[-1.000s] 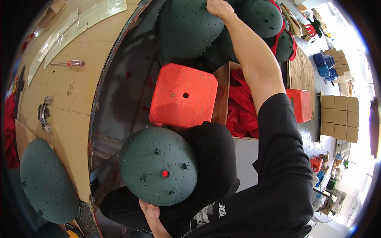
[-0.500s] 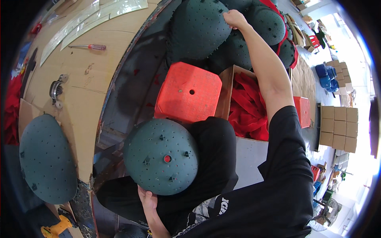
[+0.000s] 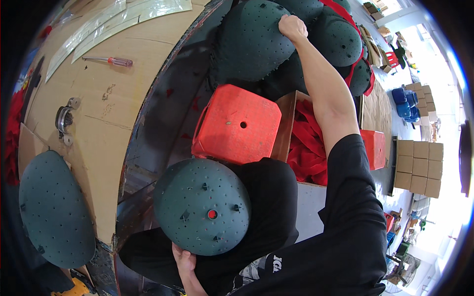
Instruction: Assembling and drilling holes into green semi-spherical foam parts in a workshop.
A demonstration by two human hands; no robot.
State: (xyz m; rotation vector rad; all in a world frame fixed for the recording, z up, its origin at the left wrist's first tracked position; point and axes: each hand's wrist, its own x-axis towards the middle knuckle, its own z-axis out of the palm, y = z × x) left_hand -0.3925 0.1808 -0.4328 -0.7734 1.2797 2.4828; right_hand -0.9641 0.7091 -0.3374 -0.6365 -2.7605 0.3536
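A dark green plastic dome (image 3: 200, 197), dotted with small holes and square tabs, rests on my lap. Red shows through the round hole near its middle. My left hand (image 3: 183, 257) grips the lower rim, thumb on the outside. My right arm stretches far forward to a pile of similar domes. There my right hand (image 3: 293, 27) is closed in a fist against the right edge of a large dark green dome (image 3: 254, 42). What its fingers hold is hidden. Another dome (image 3: 340, 39) lies just right of that hand, with red strips across the pile.
A red plastic stool (image 3: 242, 135) stands ahead of my knees, beside a carton of red fabric (image 3: 303, 143). On the cardboard-covered bench at left lie a screwdriver (image 3: 118, 61), a metal clamp (image 3: 64, 121) and another dome (image 3: 57, 209). Stacked cartons (image 3: 419, 167) stand far right.
The view has shifted slightly, so most things sit lower in the picture. My right hand stays closed at the large dome's edge, its wrist turned a little. My left hand keeps its grip.
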